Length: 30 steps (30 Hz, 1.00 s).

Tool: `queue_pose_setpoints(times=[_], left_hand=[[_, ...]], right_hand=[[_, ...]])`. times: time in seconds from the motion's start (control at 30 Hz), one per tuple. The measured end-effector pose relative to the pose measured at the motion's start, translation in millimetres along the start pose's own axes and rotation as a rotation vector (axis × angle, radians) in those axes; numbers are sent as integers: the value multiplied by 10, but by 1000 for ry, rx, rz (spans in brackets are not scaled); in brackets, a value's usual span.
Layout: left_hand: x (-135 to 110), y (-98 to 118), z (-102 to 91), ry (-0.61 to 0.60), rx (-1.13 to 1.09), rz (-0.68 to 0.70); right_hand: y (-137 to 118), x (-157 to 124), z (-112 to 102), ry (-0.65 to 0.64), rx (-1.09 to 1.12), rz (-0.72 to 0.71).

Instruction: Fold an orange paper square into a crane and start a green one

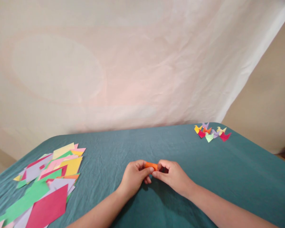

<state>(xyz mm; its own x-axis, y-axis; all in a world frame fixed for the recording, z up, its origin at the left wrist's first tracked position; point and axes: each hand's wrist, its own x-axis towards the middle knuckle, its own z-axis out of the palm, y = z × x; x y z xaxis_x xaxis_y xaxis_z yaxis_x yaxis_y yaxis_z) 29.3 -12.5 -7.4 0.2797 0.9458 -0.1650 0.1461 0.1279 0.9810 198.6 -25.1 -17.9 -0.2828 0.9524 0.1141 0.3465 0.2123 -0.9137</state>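
Note:
A small folded piece of orange paper (152,165) is held between my two hands, just above the cloth near the middle of the table. My left hand (135,175) pinches its left end with thumb and fingers. At the other end, my right hand (174,175) grips the paper the same way, and the two thumbs nearly meet below it. Part of the paper is hidden behind the fingertips, so its full folded shape cannot be made out.
Loose sheets of coloured paper (49,202) lie in an overlapping spread on the left. Several small folded paper birds (209,137) stand grouped at the far right. A dark green cloth (123,145) covers the table, and a pale hanging sheet (142,63) rises behind its back edge.

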Motion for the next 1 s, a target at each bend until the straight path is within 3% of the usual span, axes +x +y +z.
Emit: queue_pose_setpoints(times=[0.23,0.5,0.73,1.0], left_hand=[[31,-53,-45,-46,-50,20],[6,-38,-22,-43,-11,24],[-15,-10,-10,-45,35,46],[-47,12,27,-119,6,36]], right_hand=[[90,40,-12,-32,301,24],[68,46,-52,11,363,25],[-10,32,-67,61,261,-43],[-68,-12,-19,165,-53,-144]])
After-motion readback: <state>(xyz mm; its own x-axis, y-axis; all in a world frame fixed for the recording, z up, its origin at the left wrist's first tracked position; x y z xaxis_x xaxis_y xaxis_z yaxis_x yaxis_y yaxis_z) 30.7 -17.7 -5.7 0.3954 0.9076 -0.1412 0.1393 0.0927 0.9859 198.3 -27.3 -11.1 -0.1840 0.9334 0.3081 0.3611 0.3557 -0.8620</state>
